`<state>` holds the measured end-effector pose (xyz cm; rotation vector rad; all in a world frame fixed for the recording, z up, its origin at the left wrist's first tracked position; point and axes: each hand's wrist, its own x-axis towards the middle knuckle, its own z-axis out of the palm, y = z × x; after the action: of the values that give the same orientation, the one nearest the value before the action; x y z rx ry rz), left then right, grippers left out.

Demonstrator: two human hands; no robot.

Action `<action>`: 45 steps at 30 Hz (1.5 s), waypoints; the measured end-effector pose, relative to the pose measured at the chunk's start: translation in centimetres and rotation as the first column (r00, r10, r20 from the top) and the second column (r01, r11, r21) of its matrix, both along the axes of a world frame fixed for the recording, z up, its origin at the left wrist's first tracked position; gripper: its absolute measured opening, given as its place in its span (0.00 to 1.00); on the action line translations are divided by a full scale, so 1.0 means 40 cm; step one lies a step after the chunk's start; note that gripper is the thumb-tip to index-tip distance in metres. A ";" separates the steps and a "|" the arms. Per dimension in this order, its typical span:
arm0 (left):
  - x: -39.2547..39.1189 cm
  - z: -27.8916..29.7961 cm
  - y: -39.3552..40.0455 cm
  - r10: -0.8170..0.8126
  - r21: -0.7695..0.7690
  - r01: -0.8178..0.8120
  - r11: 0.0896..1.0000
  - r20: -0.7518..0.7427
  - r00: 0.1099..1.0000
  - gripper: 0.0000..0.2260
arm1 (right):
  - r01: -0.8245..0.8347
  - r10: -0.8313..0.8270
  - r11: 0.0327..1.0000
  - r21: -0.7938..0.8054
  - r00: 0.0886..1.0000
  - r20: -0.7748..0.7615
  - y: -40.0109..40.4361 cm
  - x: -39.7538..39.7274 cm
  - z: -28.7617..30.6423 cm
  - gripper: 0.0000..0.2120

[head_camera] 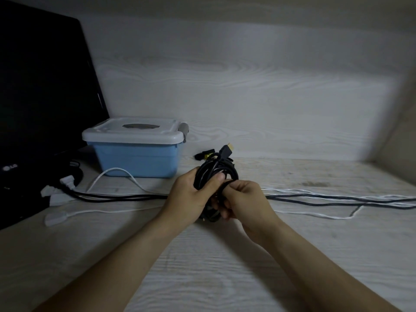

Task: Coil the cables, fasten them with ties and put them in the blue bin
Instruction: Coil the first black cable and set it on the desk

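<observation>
A coiled black cable (216,170) is held upright above the middle of the desk, its gold-tipped plug (227,149) sticking out at the top. My left hand (191,197) grips the coil from the left, thumb across the loops. My right hand (244,201) pinches a black strand or tie wrapped around the coil's lower right; which one I cannot tell. The blue bin (137,158) stands at the back left with its white lid (132,131) closed. Loose black cables (121,195) and white cables (315,213) lie stretched across the desk.
A black monitor (42,91) stands at the far left, with white plugs (56,217) in front of it. A small pile of black and yellow ties (203,155) lies behind the coil, right of the bin. The desk is boxed in by a back wall and a right side wall.
</observation>
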<state>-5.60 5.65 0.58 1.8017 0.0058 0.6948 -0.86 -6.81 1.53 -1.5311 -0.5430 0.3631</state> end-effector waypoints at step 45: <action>-0.008 0.004 0.000 0.201 -0.159 -0.205 0.966 -0.044 0.979 0.08 | -0.212 0.257 0.961 0.178 0.921 -0.293 -0.008 0.031 -0.011 0.21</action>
<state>-5.92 5.67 0.74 1.6667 0.2628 0.7909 0.39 -7.12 1.11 -1.2398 -0.4902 0.7254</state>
